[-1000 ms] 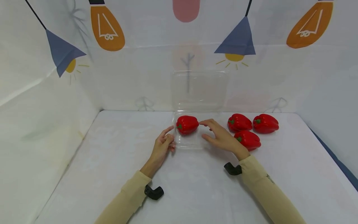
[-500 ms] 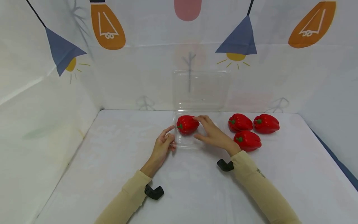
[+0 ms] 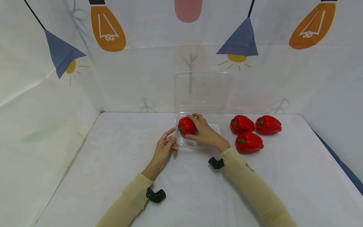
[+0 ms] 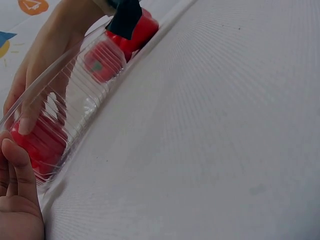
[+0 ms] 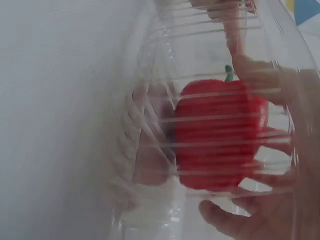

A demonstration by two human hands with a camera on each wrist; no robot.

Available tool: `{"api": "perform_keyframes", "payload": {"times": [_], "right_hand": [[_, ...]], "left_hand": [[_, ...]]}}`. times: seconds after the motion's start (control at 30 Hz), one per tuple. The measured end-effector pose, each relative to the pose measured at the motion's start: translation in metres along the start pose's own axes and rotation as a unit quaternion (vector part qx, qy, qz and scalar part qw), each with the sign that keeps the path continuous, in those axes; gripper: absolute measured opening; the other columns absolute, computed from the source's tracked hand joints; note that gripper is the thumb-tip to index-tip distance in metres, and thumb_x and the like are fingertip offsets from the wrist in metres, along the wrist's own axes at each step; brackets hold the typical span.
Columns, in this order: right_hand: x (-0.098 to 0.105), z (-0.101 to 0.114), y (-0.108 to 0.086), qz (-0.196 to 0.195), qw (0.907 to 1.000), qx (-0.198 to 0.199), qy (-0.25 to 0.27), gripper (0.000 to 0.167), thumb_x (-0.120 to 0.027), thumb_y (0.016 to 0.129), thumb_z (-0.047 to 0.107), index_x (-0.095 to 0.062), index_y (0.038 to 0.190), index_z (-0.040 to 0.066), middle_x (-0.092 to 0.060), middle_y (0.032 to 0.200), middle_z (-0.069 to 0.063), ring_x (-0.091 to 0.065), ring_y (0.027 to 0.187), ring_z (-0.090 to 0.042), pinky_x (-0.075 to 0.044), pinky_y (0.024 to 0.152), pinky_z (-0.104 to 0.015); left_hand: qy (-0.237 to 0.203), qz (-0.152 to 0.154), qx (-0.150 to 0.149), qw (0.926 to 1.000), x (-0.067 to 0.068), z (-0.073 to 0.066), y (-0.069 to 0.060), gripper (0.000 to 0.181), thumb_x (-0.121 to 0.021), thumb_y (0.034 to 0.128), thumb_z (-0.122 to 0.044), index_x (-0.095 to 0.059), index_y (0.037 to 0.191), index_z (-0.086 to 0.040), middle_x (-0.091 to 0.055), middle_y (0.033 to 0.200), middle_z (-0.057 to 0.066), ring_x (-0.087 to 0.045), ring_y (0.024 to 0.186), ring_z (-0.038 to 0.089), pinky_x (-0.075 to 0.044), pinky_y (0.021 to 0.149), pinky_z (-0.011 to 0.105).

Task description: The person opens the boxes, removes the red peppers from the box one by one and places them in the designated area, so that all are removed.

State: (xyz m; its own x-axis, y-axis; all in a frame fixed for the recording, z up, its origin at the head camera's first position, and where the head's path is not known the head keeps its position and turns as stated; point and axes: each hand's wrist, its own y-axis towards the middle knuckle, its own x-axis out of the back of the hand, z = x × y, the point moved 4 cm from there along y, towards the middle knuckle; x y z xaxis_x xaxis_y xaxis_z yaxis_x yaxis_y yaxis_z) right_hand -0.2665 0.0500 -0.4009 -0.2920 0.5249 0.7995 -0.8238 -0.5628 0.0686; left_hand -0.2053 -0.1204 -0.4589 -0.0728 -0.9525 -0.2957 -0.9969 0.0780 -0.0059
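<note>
A red bell pepper point(image 3: 186, 126) with a green stem lies at the left side of a clear plastic clamshell container point(image 3: 189, 147), whose lid point(image 3: 202, 91) stands raised at the back. My right hand point(image 3: 205, 132) reaches into the container and grips the pepper, thumb in front and fingers over its right end. The right wrist view shows the pepper point(image 5: 217, 135) through the ribbed wall, with fingers curved around it. At the container's left edge, my left hand point(image 3: 163, 148) holds the rim, index finger stretched along it; part of this hand is hidden in the left wrist view.
Three more red bell peppers, the nearest one point(image 3: 249, 142) in front of two others point(image 3: 242, 124) point(image 3: 268, 125), lie together on the white tabletop point(image 3: 198, 189) to the right of the container. A white printed sheet point(image 3: 141, 72) hangs behind the table.
My right hand has moved left from beside the pepper's right end to close around it. The pepper has turned slightly or is more covered. My left hand stays at the rim.
</note>
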Motion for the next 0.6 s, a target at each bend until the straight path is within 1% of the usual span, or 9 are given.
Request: {"api": "perform_keyframes", "payload": {"times": [0.17, 0.3, 0.47, 0.6], "right_hand": [[-0.0004, 0.0014, 0.0022, -0.021, 0.9997, 0.006, -0.006, 0.075, -0.073, 0.082, 0.032, -0.031, 0.141, 0.015, -0.029, 0.147, -0.012, -0.033, 0.134, -0.033, -0.041, 0.104, -0.052], [-0.0013, 0.0002, 0.0032, -0.029, 0.9995, 0.006, -0.010, 0.071, -0.072, 0.083, 0.031, -0.033, 0.140, 0.016, -0.035, 0.143, -0.010, -0.033, 0.133, -0.031, -0.042, 0.104, -0.052], [-0.0031, -0.0027, 0.0034, -0.040, 0.9991, 0.003, -0.015, 0.071, -0.072, 0.083, 0.030, -0.033, 0.140, 0.016, -0.036, 0.141, -0.010, -0.037, 0.130, -0.031, -0.044, 0.102, -0.051], [-0.0030, -0.0021, 0.0019, -0.051, 0.9985, 0.010, -0.014, 0.071, -0.073, 0.082, 0.027, -0.033, 0.139, 0.014, -0.037, 0.139, -0.012, -0.041, 0.127, -0.033, -0.046, 0.099, -0.052]], "left_hand": [[-0.001, 0.000, 0.000, 1.0000, -0.0003, 0.0004, 0.0000, 0.041, -0.047, 0.0974, -0.006, -0.043, 0.137, -0.013, -0.054, 0.069, -0.007, -0.053, 0.058, 0.004, -0.044, 0.047, 0.018], [-0.002, -0.004, 0.000, 1.0000, 0.0007, 0.0011, 0.0001, 0.041, -0.049, 0.0970, -0.006, -0.044, 0.137, -0.013, -0.054, 0.069, -0.006, -0.053, 0.057, 0.005, -0.044, 0.047, 0.018], [0.001, -0.003, 0.002, 1.0000, 0.0008, 0.0016, 0.0005, 0.042, -0.050, 0.0966, -0.008, -0.044, 0.138, -0.014, -0.054, 0.069, -0.006, -0.053, 0.058, 0.005, -0.044, 0.048, 0.018], [-0.001, -0.003, 0.004, 1.0000, 0.0001, 0.0014, 0.0004, 0.041, -0.049, 0.0969, -0.007, -0.044, 0.137, -0.014, -0.054, 0.070, -0.006, -0.053, 0.058, 0.005, -0.045, 0.048, 0.018]]}}
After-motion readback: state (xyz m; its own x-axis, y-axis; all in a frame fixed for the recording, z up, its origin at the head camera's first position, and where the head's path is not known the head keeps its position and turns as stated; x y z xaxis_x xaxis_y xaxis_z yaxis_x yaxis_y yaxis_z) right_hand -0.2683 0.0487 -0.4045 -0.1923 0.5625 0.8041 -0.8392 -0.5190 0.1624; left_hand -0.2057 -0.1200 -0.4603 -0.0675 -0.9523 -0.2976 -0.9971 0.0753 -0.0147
